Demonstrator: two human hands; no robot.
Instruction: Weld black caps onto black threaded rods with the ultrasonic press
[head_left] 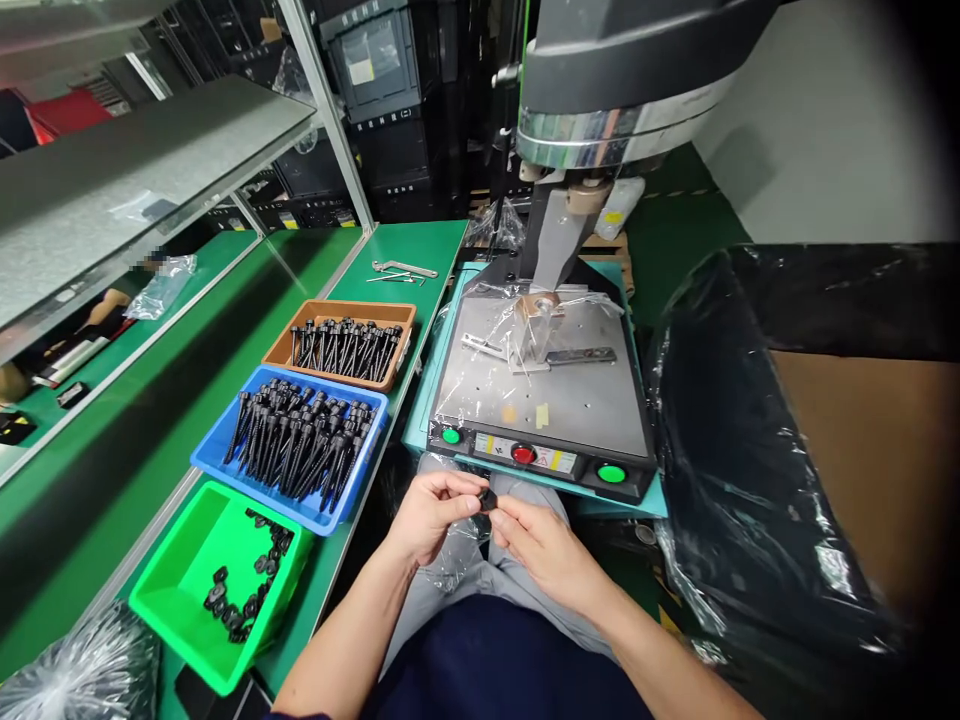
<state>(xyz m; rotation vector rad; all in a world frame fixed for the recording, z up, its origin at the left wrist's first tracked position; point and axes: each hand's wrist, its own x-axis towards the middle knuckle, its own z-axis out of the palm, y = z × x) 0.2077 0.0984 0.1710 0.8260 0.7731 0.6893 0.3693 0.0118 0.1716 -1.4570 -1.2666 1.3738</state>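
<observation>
My left hand [436, 515] and my right hand [546, 556] meet above my lap, in front of the press. Between their fingertips is a small black part [487, 499], pinched from both sides. Its exact shape is mostly covered by the fingers. To my left, a green bin [176, 565] contains loose small black round pieces [247, 605]. Behind it stands a blue tray [259, 497] full of black ribbed rods with knob-like heads [296, 435]. A brown tray [322, 375] farther back carries thinner black headed rods [349, 345].
A press with a metal bed [480, 400] stands ahead, its fixture [538, 325] under the head. Green buttons [613, 474] and a red button [523, 454] line its front. Wrenches [405, 270] lie on the green bench. A black-lined carton [720, 400] stands at right.
</observation>
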